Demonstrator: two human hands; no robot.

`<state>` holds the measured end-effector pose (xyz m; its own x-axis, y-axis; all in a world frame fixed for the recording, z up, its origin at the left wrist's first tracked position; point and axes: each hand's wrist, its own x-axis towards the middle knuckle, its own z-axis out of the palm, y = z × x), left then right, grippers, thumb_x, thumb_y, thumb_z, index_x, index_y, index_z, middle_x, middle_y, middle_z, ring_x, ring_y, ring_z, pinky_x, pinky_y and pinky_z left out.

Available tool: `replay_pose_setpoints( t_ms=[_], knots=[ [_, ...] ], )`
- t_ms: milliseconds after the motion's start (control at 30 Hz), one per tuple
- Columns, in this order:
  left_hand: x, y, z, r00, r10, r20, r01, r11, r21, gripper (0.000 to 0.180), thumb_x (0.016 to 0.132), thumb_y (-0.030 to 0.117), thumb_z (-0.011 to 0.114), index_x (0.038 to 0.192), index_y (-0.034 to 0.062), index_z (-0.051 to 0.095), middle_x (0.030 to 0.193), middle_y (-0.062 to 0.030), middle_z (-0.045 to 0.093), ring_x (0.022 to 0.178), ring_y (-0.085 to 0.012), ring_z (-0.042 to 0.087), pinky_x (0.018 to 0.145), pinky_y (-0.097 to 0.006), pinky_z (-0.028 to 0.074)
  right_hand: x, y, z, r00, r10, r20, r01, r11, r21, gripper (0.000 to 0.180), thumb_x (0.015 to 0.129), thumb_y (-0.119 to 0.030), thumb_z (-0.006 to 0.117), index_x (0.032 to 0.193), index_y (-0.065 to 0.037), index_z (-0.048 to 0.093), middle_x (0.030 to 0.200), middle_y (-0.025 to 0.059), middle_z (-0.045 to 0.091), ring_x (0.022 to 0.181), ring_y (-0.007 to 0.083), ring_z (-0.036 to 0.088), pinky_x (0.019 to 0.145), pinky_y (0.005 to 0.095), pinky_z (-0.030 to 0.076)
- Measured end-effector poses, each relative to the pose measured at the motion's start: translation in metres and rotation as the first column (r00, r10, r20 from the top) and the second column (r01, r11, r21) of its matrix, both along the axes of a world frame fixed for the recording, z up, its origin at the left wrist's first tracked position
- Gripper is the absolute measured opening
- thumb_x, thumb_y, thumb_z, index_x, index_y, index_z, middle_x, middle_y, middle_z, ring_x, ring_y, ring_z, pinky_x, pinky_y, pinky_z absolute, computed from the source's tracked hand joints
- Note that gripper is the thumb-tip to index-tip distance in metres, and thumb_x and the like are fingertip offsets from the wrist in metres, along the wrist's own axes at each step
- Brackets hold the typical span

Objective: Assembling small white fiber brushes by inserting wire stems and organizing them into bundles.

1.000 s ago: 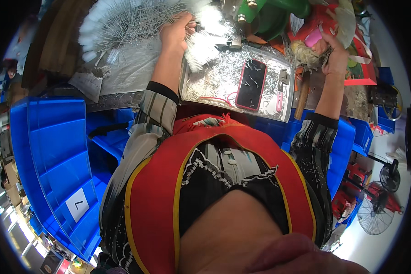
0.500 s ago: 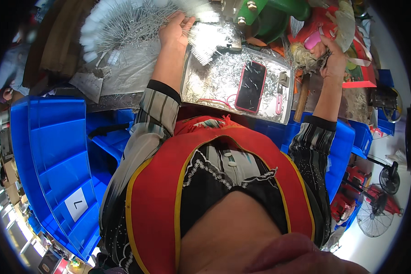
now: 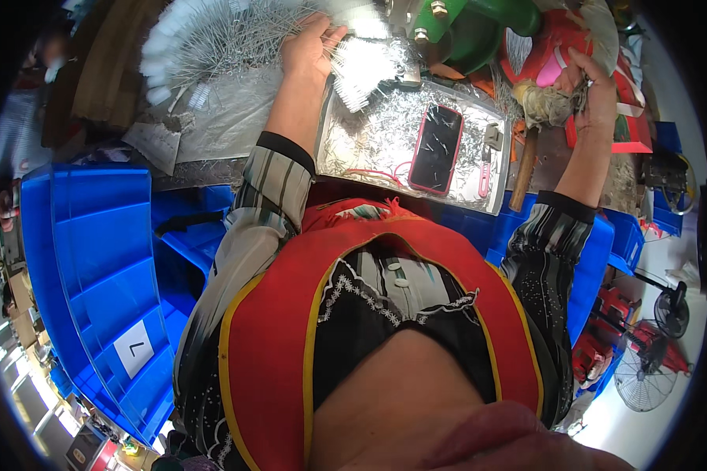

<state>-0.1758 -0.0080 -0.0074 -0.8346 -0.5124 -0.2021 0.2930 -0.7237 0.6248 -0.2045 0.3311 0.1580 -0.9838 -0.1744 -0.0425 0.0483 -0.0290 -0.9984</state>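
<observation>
At the top left, my left hand [image 3: 310, 49] is closed, its fingertips pinched around thin wire stems. White-bristled wire brushes [image 3: 361, 74] stick out beside its fingers, and a large heap of similar brushes [image 3: 228, 47] fans out to its left. At the upper right, my right hand [image 3: 595, 90] is curled, with a pink cover [image 3: 554, 67] at its fingertips. It is beside a cloth-wrapped bundle [image 3: 545, 105]; what its fingers hold is hidden. Between the hands stands a green machine [image 3: 479, 39].
A shallow tray [image 3: 369, 153] holds scattered wire clippings, a phone [image 3: 436, 149] and a pink-handled cutter [image 3: 485, 177]. A wooden handle [image 3: 524, 169] points towards me beside it. Blue bins [image 3: 102, 235] are below the bench. A red box [image 3: 631, 133] stands at right.
My right hand has moved a little to the right, and the cloth-wrapped bundle has shifted with it. My left hand stays by the brushes; the whole view has shifted slightly.
</observation>
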Motion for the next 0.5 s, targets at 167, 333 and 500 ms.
replay_pose_setpoints(
  t_ms=[167,333,500],
  knots=[
    [0.000,0.004,0.004,0.999,-0.032,0.004,0.032,0.999,-0.041,0.012,0.075,-0.007,0.056,0.087,-0.0063,0.053,0.082,-0.0149,0.056,0.072,-0.0249,0.058,0.068,-0.040,0.056,0.019,-0.017,-0.073,0.865,-0.262,-0.429,0.229,0.965,-0.128,0.017,0.072,-0.008,0.055,0.059,0.001,0.050,0.049,0.0068,0.044,0.044,0.0167,0.044,0.050,0.0316,0.043],
    [-0.011,-0.004,-0.002,0.999,-0.030,0.030,0.032,0.996,-0.080,0.014,0.076,-0.003,0.057,0.089,-0.0042,0.053,0.081,-0.0146,0.057,0.070,-0.0236,0.059,0.066,-0.037,0.056,0.006,-0.007,-0.092,0.893,-0.178,-0.414,0.129,0.981,-0.143,0.022,0.075,-0.002,0.048,0.052,0.000,0.045,0.050,0.0084,0.044,0.049,0.0179,0.045,0.061,0.0346,0.044],
    [-0.008,-0.023,-0.018,0.970,-0.244,-0.003,0.244,0.970,-0.011,0.016,0.076,0.006,0.061,0.089,0.0007,0.054,0.079,-0.0122,0.059,0.072,-0.0208,0.058,0.059,-0.033,0.052,0.010,-0.005,-0.080,0.934,-0.175,-0.311,0.141,0.982,-0.128,0.027,0.074,-0.002,0.050,0.048,-0.004,0.041,0.049,0.0075,0.043,0.048,0.0185,0.045,0.063,0.0332,0.043]
  ],
)
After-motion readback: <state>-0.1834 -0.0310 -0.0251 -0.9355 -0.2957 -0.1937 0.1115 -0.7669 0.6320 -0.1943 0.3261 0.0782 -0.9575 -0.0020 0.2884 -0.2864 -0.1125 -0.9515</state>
